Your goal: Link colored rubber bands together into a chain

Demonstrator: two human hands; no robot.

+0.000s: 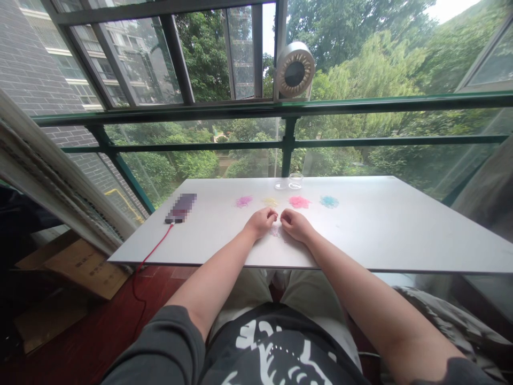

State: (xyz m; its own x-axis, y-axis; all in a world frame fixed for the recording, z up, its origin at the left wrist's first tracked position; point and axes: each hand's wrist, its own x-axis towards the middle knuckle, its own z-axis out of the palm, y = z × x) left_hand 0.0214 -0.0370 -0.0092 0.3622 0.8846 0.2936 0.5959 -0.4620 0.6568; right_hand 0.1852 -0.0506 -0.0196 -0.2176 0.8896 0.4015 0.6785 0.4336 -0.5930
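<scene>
My left hand (261,222) rests low over the white table with its fingers curled into a pinch. Close beside it, a small gap away, my right hand (295,224) is also closed, thumb against fingers. Anything between the fingertips is too small to make out. Just below both hands lies a sparse pale pink-purple cluster (274,231) of tiny thin pieces. Beyond them are loose piles of similar fine pieces: a purple pile (243,201), a yellow pile (270,202) partly behind my left hand, a pink pile (300,201) and a blue pile (329,201).
A clear round container (295,182) and a clear lid (280,186) stand at the far edge of the white table (385,230). On the left lies a phone (183,207) with a red cable (154,247) hanging off the front edge. A round fan (295,72) sits above the green railing (360,107).
</scene>
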